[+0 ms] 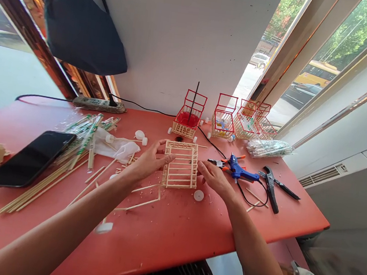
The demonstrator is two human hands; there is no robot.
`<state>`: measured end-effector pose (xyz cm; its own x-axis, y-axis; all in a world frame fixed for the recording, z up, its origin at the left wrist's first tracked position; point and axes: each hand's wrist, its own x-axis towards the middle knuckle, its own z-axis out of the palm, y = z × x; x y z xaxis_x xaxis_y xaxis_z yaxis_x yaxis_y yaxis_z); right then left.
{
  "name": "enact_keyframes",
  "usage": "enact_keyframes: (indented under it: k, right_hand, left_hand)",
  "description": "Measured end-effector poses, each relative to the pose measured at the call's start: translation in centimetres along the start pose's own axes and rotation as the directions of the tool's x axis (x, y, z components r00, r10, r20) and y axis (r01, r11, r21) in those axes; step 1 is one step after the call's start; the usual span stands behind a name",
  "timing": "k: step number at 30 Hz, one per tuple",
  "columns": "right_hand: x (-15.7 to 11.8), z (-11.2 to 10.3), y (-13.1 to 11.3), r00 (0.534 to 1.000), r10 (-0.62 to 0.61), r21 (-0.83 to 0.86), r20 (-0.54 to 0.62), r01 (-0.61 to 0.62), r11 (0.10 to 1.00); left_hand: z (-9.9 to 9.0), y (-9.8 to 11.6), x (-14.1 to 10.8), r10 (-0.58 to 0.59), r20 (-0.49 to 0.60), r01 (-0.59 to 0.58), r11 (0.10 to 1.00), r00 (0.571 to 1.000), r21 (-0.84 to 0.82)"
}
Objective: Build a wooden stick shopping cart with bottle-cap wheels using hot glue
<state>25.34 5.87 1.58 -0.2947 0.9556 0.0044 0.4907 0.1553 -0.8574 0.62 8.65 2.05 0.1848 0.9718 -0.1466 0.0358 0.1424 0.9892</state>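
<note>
Head view, and it's the L hand clamped on the L side of the stick frame, thumb over the top bars, fingers round the edge! R hand has its fingertips up against the R edge; can't tell if they're pinched shut on it. The frame, pale wood w/ crossbars, sits btwn the two hands, mid-tbl, just above the red tabletop. A round white cap lies just below its lower R corner. Over on the R, near the R hand, there's the blue glue gun w/ orange parts, pliers beside it, then a black-handled tool further R, its cord-side neighbour being a couple of loose thin sticks. Up at the back by the wall: a red-rimmed cart w/ a red tub and a dark rod standing in it, another red-rimmed basket to its R, more of the same beyond, plus a clear-wrapped bundle lying alongside. Far L, a black phone lies flat next to long wooden sticks, w/ wrapped straws and a white plastic bag nearby, and a power strip at the back edge.
</note>
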Motion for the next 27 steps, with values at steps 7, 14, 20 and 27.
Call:
enact_keyframes:
  k: [7, 14, 20, 27]
  right_hand:
    - [-0.3, -0.3, -0.5, 1.0, 0.006, -0.11, -0.017, -0.008, 0.994]
    - [-0.4, -0.3, -0.6, 1.0, 0.027, -0.124, -0.009, -0.028, 0.992]
    - [-0.2, -0.2, 0.0, 1.0, 0.019, -0.072, -0.012, -0.019, 0.997]
    - [-0.4, -1.3, 0.1, 0.983, 0.056, -0.088, -0.175, -0.072, 0.994]
  left_hand:
    - [-0.4, -0.4, 0.3, -0.005, 0.016, 0.005, 1.0, 1.0, 0.019]
    - [-0.6, -0.6, 0.4, -0.008, 0.027, 0.008, 1.0, 1.0, 0.008]
    - [-0.7, 0.1, 0.0, 0.012, 0.022, -0.013, 0.998, 1.0, 0.066]
    - [-6.4, 1.1, -4.0, 0.244, -0.162, -0.162, 0.901, 0.956, 0.402]
